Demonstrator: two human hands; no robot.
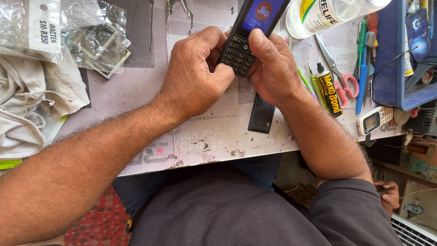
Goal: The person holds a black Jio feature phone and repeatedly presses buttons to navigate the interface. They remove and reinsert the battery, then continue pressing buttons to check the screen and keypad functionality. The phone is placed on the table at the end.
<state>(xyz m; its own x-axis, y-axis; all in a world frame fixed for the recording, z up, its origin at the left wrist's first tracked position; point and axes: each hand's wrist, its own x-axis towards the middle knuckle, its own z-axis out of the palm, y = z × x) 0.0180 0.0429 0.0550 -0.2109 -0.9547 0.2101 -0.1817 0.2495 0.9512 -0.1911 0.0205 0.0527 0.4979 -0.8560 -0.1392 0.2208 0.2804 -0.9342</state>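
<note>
Hands clasp a black keypad phone (248,34) above the cluttered worktable (150,91).
Bare table lies left of the left hand (195,75); tools crowd the right hand (273,68). Both grip the phone tight, right thumb on keys.

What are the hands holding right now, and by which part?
Both hands, left hand and right hand, grip a black keypad phone at its lower keypad end; the right thumb rests on the keys.

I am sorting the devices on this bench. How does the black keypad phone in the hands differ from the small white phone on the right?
The black keypad phone is held by both hands, its screen lit; the small white phone lies untouched on the table, screen dark. The black one looks larger. Both are keypad phones.
</note>
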